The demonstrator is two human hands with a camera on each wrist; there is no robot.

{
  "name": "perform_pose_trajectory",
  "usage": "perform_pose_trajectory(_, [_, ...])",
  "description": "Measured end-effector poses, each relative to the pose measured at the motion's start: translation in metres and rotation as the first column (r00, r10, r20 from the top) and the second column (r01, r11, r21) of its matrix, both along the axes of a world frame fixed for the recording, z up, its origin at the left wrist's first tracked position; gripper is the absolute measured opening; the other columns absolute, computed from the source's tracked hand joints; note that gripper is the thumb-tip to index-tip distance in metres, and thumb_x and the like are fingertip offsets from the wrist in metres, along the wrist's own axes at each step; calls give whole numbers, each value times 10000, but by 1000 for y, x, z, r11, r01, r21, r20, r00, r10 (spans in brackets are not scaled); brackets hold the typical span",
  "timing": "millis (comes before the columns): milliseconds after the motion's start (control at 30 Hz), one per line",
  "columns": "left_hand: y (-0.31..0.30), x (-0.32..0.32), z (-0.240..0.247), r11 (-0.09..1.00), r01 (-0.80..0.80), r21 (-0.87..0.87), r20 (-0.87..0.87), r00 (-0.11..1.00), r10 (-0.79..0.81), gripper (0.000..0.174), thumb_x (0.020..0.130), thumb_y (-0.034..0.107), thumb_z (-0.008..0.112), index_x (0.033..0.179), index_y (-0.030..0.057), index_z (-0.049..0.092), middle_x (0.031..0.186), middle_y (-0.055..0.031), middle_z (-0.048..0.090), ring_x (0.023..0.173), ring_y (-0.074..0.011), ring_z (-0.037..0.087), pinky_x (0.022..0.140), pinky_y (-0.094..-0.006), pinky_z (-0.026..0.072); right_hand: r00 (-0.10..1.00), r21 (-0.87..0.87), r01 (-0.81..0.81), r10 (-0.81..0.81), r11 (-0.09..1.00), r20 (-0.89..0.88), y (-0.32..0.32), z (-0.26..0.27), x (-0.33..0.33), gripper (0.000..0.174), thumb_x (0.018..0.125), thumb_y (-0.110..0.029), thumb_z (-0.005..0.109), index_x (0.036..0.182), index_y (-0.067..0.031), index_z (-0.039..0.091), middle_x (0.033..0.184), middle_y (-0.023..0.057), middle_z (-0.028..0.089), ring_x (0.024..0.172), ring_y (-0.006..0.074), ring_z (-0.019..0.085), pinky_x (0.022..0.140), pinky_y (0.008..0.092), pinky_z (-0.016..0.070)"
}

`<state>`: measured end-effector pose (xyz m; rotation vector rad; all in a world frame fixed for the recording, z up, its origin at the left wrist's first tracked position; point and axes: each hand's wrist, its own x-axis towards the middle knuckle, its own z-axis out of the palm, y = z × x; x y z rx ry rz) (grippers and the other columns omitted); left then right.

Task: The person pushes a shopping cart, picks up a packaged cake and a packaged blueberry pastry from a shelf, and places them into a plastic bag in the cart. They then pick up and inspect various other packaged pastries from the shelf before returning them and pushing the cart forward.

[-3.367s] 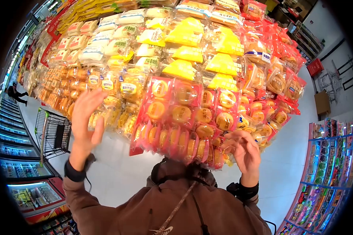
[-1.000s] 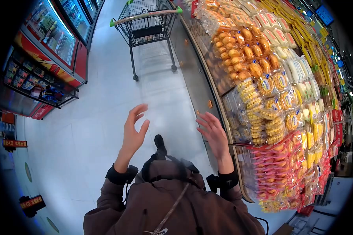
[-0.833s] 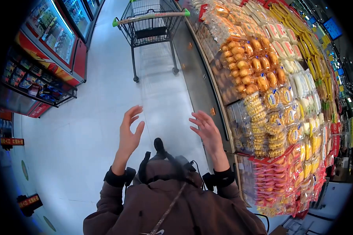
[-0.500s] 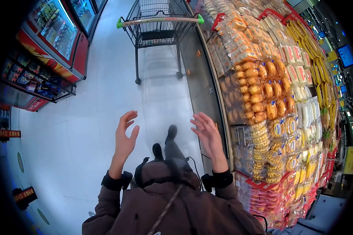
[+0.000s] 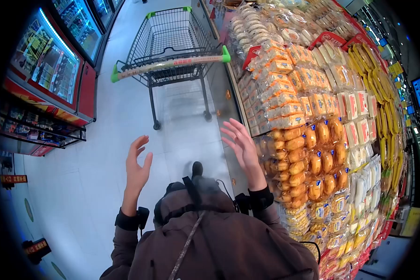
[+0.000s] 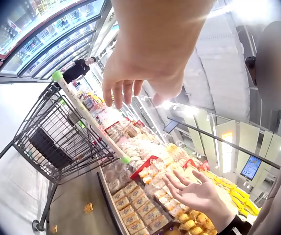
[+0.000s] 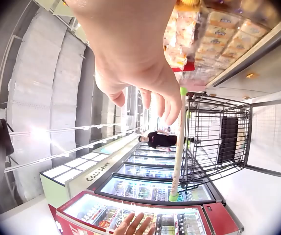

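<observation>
In the head view my left hand [image 5: 137, 168] is held up over the pale floor with its fingers loosely bent and nothing in them. My right hand [image 5: 242, 147] is raised too, fingers spread, beside the edge of the bread display; it holds nothing. Ahead of both hands stands a wire shopping cart [image 5: 165, 39], its handle [image 5: 172, 63] toward me with green end caps. The cart basket shows no goods. Both wrist views show the handle beyond my fingers, with a gap between.
On the right, a long display holds packaged bread rolls [image 5: 289, 158], wrapped cakes [image 5: 280, 98] and yellow packs [image 5: 382, 107]. Drink coolers [image 5: 56, 60] line the left, with a low rack [image 5: 32, 123] nearby. A person in black [image 7: 161, 139] stands farther down the aisle.
My view has turned from the bread display toward the aisle, and the cart has come closer. Both hands have stayed raised and without a hold on anything.
</observation>
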<state>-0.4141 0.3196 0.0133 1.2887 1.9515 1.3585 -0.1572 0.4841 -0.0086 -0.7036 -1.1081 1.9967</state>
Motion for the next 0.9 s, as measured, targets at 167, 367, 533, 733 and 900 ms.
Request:
perform_pose_trajectory(167, [46,-14,-6,1000,-24,-4,4,1000,24,409,808,42,520,1211,59,453,1205,-107,515,1137,-229,482,937,-361,384,996,22,-87,87,996,11,52,3,-32,478,909,-241,422,1319,-21,311,1315,154,384,1200,246,403,986,374,336])
perform_pose_trajectory(367, [101,-47,-16,999,20,-27,-23,1000,-21,403,809,47,520,1206,52,454,1200,-109,516,1139,-234,480,943,-368,374,994,20,-51,49,998,99,93,7,-57,506,890,-239,433,1322,-12,301,1326,155,374,1216,247,381,1003,364,310])
perform_pose_trajectory(533, [166,-102,-21,997,75,-33,-117,990,-79,407,806,50,528,1205,36,452,1201,-119,513,1145,-240,473,949,-368,364,979,169,57,-88,984,183,135,-20,-83,482,852,-166,533,1287,-39,369,1285,122,421,1164,218,440,951,335,366])
perform_pose_trajectory(733, [227,-189,-35,987,109,-114,-427,892,-148,506,786,71,572,1263,44,406,1238,-137,470,1148,-287,448,960,-363,341,767,664,-67,-388,744,512,193,-26,-139,568,745,-122,616,1260,-26,395,1281,140,423,1202,294,389,966,394,351])
perform_pose_trajectory(900, [243,-249,-54,944,157,-290,-637,704,-313,618,720,89,639,1284,62,387,1253,-138,444,1170,-310,404,982,-414,305,489,797,-433,-633,421,600,247,-61,-187,618,662,-106,613,1238,-5,413,1267,192,414,1210,357,350,1024,426,279])
